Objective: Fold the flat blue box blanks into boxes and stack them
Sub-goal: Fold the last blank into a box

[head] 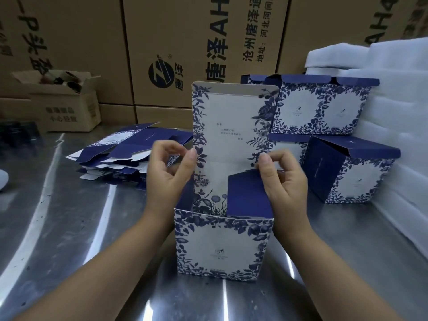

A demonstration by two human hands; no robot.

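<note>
On the steel table, the pile of flat blanks lies at the left, loosely fanned and still to be folded. Just right of it the left hand has its fingers curled and appears to pinch the small patterned left flap between thumb and forefinger, close against the edge of the tall lid panel. The half-made box stands upright at the centre, near the person, open at the top with the lid panel standing straight up behind. The right hand, also curled, pinches the top corner of the navy right flap, which leans inward over the opening. This is thin printed card — light, springy along its creases and easily dented — so it is probably best held at flap edges and corners near the scored lines, with little pressure on the walls; the empty box would likely slide on the smooth metal if pushed. Further right the finished boxes sit stacked in two tiers beside white foam sheets.
</note>
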